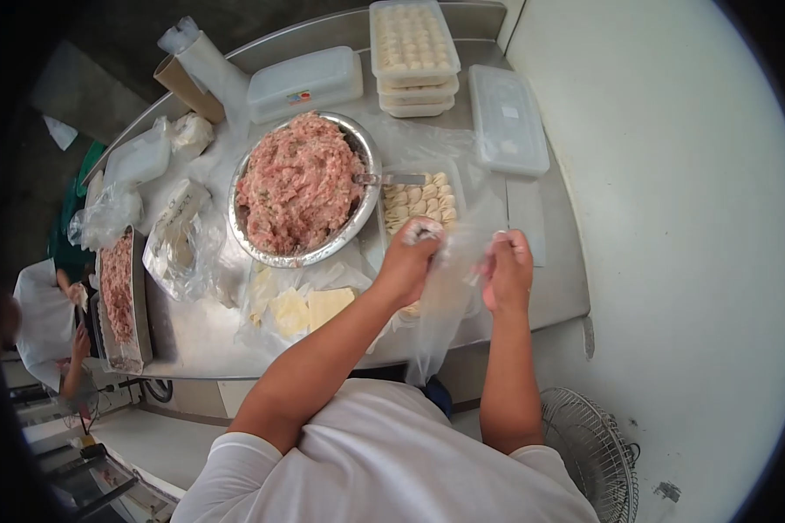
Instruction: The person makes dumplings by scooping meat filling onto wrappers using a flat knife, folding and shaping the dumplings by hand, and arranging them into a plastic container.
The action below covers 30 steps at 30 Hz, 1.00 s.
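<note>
Between my two hands hangs a clear plastic sheet (440, 314), partly smeared by motion. My left hand (407, 266) is closed on its left side, with whitish residue on the fingers. On the other side my right hand (508, 272) pinches the plastic, fingers pressed together. Behind and below them stands a plastic tub of dumplings (420, 202), partly hidden by the sheet and my left hand. A large metal bowl (371, 150) heaped with ground meat (296, 187) is left of the tub. A flat metal spreader (401, 179) reaches from the bowl over the dumplings.
Yellowish dough wrappers (327, 307) lie on plastic left of my forearm. Stacked dumpling tubs (414, 44) and lidded containers (508, 118) stand at the back. A metal tray of meat (116, 288) is far left, near another person (44, 314). A wire fan (591, 453) stands below right.
</note>
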Each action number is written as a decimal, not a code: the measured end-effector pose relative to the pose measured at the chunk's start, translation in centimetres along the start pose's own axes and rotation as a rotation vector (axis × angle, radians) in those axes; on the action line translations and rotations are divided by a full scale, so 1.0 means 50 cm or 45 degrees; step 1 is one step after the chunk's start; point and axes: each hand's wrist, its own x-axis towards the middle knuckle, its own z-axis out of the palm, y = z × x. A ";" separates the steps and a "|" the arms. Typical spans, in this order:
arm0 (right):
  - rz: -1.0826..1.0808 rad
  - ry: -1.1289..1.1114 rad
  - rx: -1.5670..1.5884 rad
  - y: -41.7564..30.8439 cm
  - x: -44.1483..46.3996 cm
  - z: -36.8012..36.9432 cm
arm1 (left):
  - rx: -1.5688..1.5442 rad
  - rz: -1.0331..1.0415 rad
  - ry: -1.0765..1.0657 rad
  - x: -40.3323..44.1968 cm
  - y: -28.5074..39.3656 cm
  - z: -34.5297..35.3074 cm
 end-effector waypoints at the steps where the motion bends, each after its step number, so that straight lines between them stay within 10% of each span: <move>1: 0.014 0.075 0.106 -0.012 -0.004 0.011 | 0.054 0.024 0.035 0.002 0.008 -0.020; 10: 0.118 -0.574 -0.019 -0.019 0.028 0.012 | -0.224 -0.390 -0.341 0.015 0.057 -0.018; 30: 0.133 -0.259 -0.024 -0.006 0.111 0.045 | 0.140 0.076 -0.151 -0.010 0.061 -0.029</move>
